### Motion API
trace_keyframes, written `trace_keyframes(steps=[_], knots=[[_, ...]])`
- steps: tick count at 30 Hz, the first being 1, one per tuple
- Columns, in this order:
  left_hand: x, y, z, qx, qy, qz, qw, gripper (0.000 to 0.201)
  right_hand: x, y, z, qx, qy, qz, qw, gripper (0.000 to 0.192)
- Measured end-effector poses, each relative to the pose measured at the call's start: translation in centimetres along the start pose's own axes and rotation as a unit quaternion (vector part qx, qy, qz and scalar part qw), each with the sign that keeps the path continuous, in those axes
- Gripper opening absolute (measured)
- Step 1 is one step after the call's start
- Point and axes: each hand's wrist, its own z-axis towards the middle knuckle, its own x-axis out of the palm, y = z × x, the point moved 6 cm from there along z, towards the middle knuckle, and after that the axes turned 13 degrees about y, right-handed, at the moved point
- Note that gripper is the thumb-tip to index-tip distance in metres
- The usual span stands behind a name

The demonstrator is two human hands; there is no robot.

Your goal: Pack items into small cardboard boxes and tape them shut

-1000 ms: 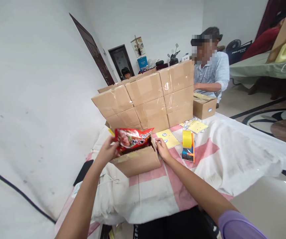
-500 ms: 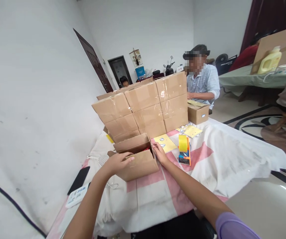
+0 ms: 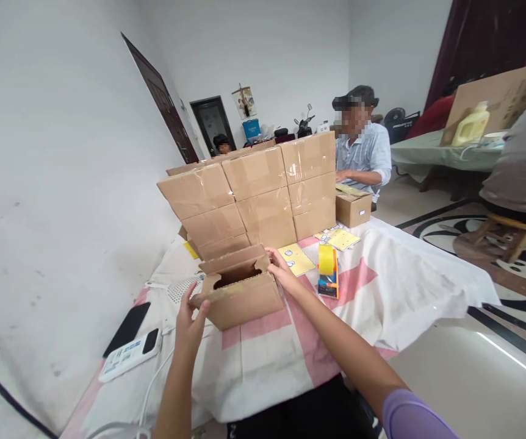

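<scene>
A small brown cardboard box (image 3: 244, 299) sits on the cloth-covered table (image 3: 382, 286) in front of me, its top flaps partly folded in with a dark gap still showing. My left hand (image 3: 191, 320) presses against the box's near-left corner, fingers spread. My right hand (image 3: 280, 269) touches the right end of the box at the flap edge. The red snack packet is not visible; it is hidden inside the box.
A wall of taped cardboard boxes (image 3: 254, 195) stands behind the small box. A yellow tape dispenser (image 3: 327, 274) and yellow sheets (image 3: 296, 258) lie to the right. A phone (image 3: 126, 328) and a power strip (image 3: 128, 361) lie at left. A seated person (image 3: 361, 155) works at another box (image 3: 353, 207).
The red packet went down into the box and out of sight. My left hand let go of it, folded the flaps over, then slid to the box's near-left corner.
</scene>
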Motion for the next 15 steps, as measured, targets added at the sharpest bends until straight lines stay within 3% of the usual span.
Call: trace_keyframes(steps=[3, 5, 11, 13, 15], knots=[[-0.2, 0.2, 1.1, -0.033, -0.079, 0.035, 0.996, 0.066, 0.0, 0.6, -0.4, -0.015, 0.000, -0.021, 1.000, 0.027], [0.1, -0.9, 1.9, -0.024, -0.096, 0.102, 0.990, 0.061, -0.1, 0.7, -0.6, -0.013, -0.002, -0.029, 0.999, 0.018], [3.7, -4.6, 1.7, 0.015, 0.043, 0.323, 0.945, 0.038, -0.1, 2.5, -1.6, -0.029, -0.014, -0.088, 0.996, 0.020], [4.5, -5.5, 1.1, 0.015, 0.049, 0.363, 0.930, 0.036, -0.9, 5.2, -2.9, -0.071, -0.071, -0.166, 0.981, 0.019], [5.1, -6.4, 0.9, 0.013, 0.056, 0.403, 0.913, 0.044, -2.8, 8.9, -4.9, -0.126, -0.187, -0.255, 0.940, 0.019]])
